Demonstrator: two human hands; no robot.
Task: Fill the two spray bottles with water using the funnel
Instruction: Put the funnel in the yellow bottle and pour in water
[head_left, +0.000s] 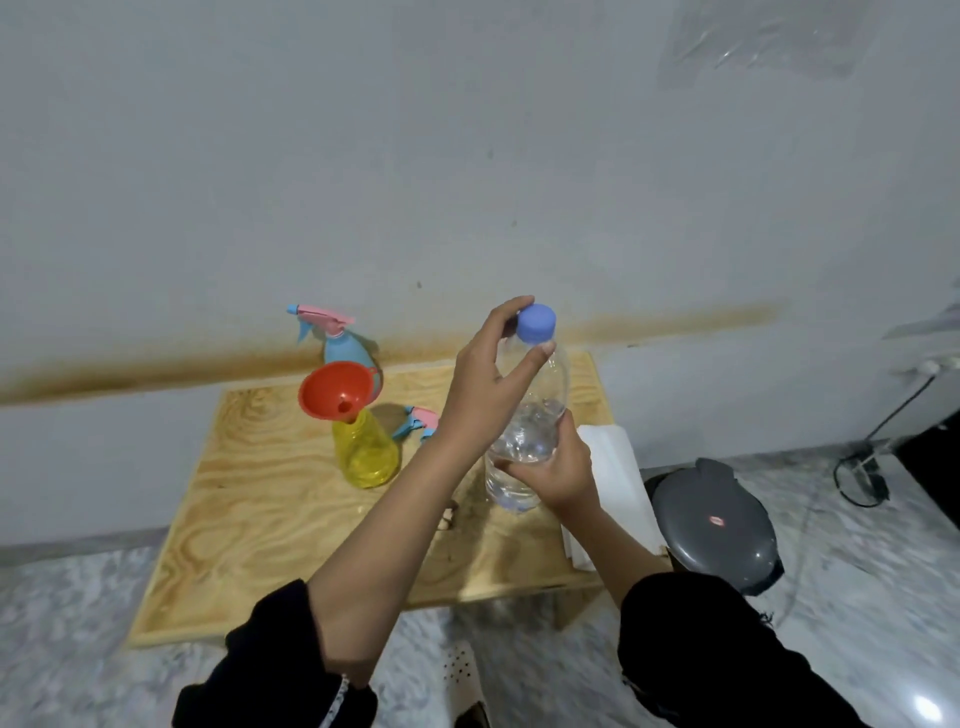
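A clear water bottle with a blue cap is held upright above the wooden table. My right hand grips its lower body. My left hand has thumb and fingers on the cap. A yellow spray bottle stands open-necked with a red funnel in its mouth. Its pink and blue spray head lies on the table behind my left wrist. A blue spray bottle with its pink trigger head on stands at the back by the wall.
A folded white cloth or paper lies at the table's right edge. A grey lidded bin stands on the marble floor to the right. A black cable runs along the floor at far right.
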